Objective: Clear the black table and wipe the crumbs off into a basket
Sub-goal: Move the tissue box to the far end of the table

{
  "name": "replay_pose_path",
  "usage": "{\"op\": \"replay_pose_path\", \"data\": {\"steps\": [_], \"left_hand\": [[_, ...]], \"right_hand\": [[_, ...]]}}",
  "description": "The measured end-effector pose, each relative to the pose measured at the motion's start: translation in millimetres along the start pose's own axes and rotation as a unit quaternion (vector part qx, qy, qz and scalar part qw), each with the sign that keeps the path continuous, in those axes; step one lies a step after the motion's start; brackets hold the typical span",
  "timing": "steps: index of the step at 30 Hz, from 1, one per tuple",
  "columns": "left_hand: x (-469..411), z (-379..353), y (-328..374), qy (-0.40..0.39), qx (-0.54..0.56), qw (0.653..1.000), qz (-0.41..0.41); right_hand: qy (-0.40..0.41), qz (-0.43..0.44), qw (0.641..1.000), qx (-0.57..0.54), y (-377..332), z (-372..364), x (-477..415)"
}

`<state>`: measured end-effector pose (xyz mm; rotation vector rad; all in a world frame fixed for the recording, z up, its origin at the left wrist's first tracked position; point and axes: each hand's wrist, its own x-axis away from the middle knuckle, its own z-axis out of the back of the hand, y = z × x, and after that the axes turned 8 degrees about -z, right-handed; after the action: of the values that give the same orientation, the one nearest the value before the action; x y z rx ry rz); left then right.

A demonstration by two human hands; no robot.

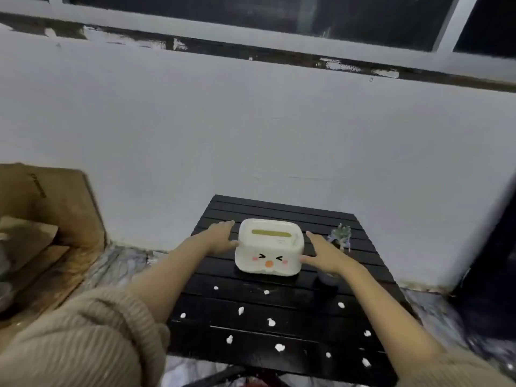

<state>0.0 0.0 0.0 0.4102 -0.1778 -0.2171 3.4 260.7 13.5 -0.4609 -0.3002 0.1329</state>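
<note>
Grip: the left hand (220, 236) and right hand (321, 254) are spread with fingers apart, one on each side of the tissue box (269, 247). Thumbs are touching its lower corners; whether the palms are pressed on cannot be told.

Tissue box: set on the black table (279, 311), toward its 12 o'clock edge. Rounded cream plastic, glossy, with a slot on top and a cartoon face on the near side.

Table: black slats, matte, ridged between boards.

Crumbs (271, 322): small white lumps are scattered over the 6 o'clock half — irregular, soft-looking.

Plant (341, 237): a small potted sprig is seen at 2 o'clock from the box, just beyond the right hand.

Dark object (326, 280): low, at 4 o'clock from the box; blurred, unidentified.

Basket: not seen. Cardboard (47, 219) is stacked at 9 o'clock, off the table.

Risk: the smooth shell could slip if squeezed lightly — a likely fall onto crumbs. The plant could be tipped by the right wrist on lifting.
</note>
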Motion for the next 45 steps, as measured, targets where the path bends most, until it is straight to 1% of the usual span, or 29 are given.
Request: {"op": "replay_pose_path", "data": {"steps": [4,7,9,13,15,17,21,23,28,33,38,45], "left_hand": [[-2.9,-19.8,-4.8,-0.027,-0.002,0.999,0.038],[-9.6,-40.4,-10.3,-0.052,0.012,0.997,0.052],[-12.7,-48.9,-12.8,-0.055,0.028,0.997,0.054],[-23.2,-59.3,-17.1,-0.023,0.109,0.993,0.030],[-26.4,-62.9,-16.4,-0.007,0.157,0.987,0.023],[-30.7,-67.3,-15.9,0.013,0.180,0.983,0.028],[-39.2,-72.0,-15.8,0.059,0.200,0.978,0.027],[-44.3,-70.2,-18.6,0.068,0.209,0.975,0.021],[-67.1,-43.0,-28.8,0.094,0.190,0.977,-0.005],[-109.7,-22.8,-51.1,0.126,0.206,0.970,-0.006],[-152.6,-20.3,-83.2,0.126,0.244,0.961,0.017],[-198.3,-21.2,-109.8,0.142,0.281,0.949,0.015]], "right_hand": [[-0.004,-0.012,1.000,-0.002,5.3,-16.2,-10.3],[0.015,-0.014,0.999,-0.046,13.1,-30.9,-22.5],[0.027,-0.013,0.997,-0.070,16.6,-35.9,-30.0],[0.034,-0.027,0.994,-0.098,24.6,-44.9,-45.2],[0.037,-0.012,0.992,-0.118,27.9,-49.3,-50.8],[0.052,0.001,0.990,-0.130,30.7,-53.4,-56.6],[0.079,0.021,0.987,-0.135,31.6,-55.9,-69.0],[0.088,0.032,0.986,-0.136,29.8,-56.9,-75.8],[0.115,0.047,0.978,-0.167,18.5,-56.5,-102.6],[0.118,0.051,0.970,-0.206,1.0,-41.9,-148.0],[0.114,0.048,0.973,-0.196,-12.9,-31.3,-196.9],[0.108,0.032,0.971,-0.209,-15.1,-35.7,-245.4]]}}
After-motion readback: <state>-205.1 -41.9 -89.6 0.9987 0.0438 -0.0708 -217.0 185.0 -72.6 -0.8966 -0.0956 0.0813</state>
